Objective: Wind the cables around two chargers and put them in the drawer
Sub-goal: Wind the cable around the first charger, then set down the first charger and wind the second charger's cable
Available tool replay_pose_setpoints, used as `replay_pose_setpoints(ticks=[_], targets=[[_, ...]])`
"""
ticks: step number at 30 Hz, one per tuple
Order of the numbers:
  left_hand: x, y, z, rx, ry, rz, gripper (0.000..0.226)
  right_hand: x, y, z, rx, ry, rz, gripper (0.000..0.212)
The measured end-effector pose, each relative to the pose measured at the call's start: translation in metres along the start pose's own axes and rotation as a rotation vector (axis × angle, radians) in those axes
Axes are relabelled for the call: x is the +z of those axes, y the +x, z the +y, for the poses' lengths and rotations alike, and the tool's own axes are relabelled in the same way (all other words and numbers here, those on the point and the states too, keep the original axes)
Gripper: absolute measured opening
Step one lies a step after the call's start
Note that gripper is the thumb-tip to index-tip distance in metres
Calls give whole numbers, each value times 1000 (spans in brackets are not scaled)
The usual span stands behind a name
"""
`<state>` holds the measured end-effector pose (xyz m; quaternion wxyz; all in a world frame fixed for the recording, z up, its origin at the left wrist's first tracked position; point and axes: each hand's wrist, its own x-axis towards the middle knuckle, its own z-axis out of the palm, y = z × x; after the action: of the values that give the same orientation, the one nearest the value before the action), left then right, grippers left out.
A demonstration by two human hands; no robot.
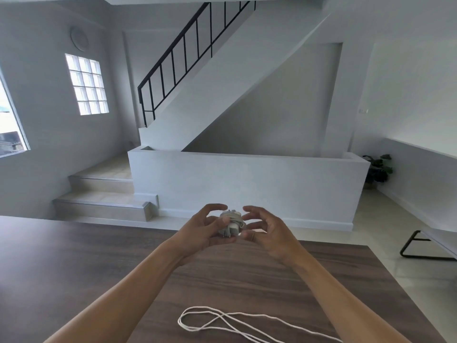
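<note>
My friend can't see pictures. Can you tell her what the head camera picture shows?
A person's left hand holds a white charger with its cable wound around it, above a dark wooden table, while the right hand is close beside it with fingers spread. A loose white cable lies on the table nearer the camera, and a staircase stands behind.

Left hand [206,229]: raised at far centre, fingers curled round a small white cable-wound charger [230,222].
Right hand [268,231]: just beside it, fingers spread, loosely bent.
Forearms [128,285]: bare, both stretched forward.
</note>
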<state>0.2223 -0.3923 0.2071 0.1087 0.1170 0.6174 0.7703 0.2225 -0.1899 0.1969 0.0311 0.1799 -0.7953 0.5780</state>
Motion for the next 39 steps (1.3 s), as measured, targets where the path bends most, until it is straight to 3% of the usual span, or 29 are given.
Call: replay_pose_setpoints(ticks=[3,7,9,13,16,21,29,35,39], targets=[[-3,-2,-7,-18,-34,20,52,12,-2,6,-13,6,-26,52],[-15,-11,-22,-52,-175,-42,33,25,-5,13,-27,10,3,40],[-25,-20,-29,-56,-169,-65,43,33,-7,18,-21,7,-10,40],[-49,-40,-47,-20,208,3,59,57,-12,28,-30,-63,-40,40],[-70,-58,-63,16,450,82,48,81,-21,41,-15,-81,-102,42],[-109,-102,-110,-69,723,177,50,134,-46,80,6,-172,-254,36],[-137,-156,-171,-208,812,261,49,201,-82,132,7,-311,-390,38],[-139,-164,-190,-238,855,196,58,209,-97,149,58,-362,-429,41],[-139,-158,-187,-245,919,121,48,207,-97,153,98,-353,-437,47]])
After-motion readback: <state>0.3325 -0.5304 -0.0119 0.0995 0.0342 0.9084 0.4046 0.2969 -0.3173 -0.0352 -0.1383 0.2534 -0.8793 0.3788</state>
